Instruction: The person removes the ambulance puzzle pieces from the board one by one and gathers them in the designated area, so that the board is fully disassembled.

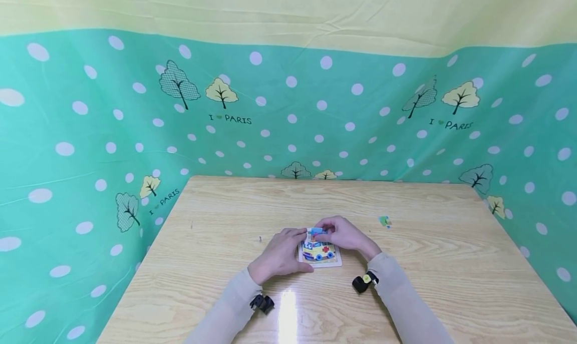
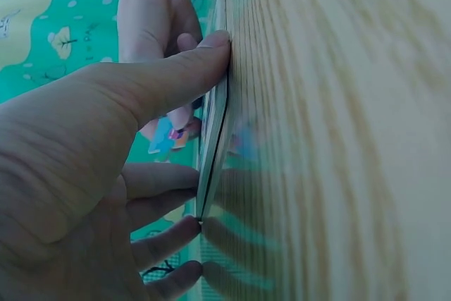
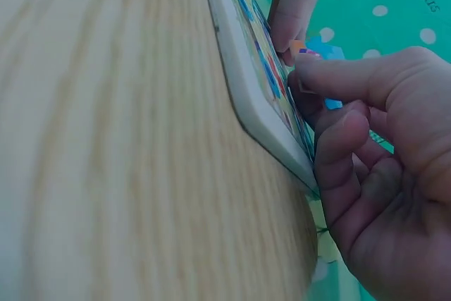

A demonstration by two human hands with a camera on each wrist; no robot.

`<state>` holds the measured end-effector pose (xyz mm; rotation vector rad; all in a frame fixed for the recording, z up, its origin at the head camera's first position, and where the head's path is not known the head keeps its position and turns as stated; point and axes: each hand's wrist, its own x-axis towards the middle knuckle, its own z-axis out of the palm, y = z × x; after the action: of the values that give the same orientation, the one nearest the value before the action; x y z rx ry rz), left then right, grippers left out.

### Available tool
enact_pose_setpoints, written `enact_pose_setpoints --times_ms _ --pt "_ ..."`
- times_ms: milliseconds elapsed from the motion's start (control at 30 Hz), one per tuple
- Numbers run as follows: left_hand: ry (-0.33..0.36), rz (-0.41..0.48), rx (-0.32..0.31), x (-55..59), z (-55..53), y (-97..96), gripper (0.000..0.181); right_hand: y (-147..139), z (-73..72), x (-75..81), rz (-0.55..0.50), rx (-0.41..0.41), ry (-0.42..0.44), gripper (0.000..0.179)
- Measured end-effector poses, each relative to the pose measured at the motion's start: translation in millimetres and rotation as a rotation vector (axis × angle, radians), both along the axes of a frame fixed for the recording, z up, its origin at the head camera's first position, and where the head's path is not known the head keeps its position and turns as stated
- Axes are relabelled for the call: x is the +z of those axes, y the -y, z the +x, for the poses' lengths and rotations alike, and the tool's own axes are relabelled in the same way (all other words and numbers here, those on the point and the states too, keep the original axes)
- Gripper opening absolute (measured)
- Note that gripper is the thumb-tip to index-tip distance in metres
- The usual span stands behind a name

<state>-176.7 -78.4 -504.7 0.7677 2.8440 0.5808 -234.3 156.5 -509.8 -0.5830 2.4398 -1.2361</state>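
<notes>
Head view, hands [image 1: 281, 254] at ambulance puzzle [image 1: 318, 255], right one [image 1: 342, 234] pinching blue piece [image 3: 326, 48]

The white-framed ambulance jigsaw puzzle [image 1: 319, 258] lay flat, held by the left hand [image 1: 283, 254]. The right hand [image 1: 344, 235] pinched a blue-and-orange piece [image 3: 328, 51] at its far side. A green-and-blue piece [image 1: 385, 221] lay apart, rightward.

1. Seeing pale dots on a teal backdrop [image 1: 293, 98], yellow up top.
2. Spotting yellow, blue, red on the white-edged puzzle [image 1: 319, 254].
3. Getting blue-orange on the pinched piece [image 3: 325, 48], green-blue on the loose piece [image 1: 384, 221].
4. Tan woodgrain on the table [image 1: 225, 214], btw.
</notes>
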Motion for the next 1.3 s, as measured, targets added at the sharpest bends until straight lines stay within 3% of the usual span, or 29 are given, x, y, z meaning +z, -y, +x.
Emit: enact_pose_setpoints --times_ms 333,733,967,1300 --pt "0.010 -0.002 -0.034 1.5 0.2 1.4 0.086 -16.7 -0.7 -5.4 -0.176 -0.083 0.153 0.042" --pt "-0.002 -0.002 -0.044 1.3 2.6 2.4 0.080 -25.4 -1.5 -9.7 -0.185 -0.159 0.134 0.036" --pt "-0.003 -0.003 -0.043 1.4 1.5 1.7 0.079 -26.1 2.3 -7.6 -0.173 -0.156 0.113 0.029" --pt "0.008 -0.008 -0.043 3.3 3.9 1.6 0.079 -33.8 7.6 -7.4 -0.173 -0.257 0.084 0.034"
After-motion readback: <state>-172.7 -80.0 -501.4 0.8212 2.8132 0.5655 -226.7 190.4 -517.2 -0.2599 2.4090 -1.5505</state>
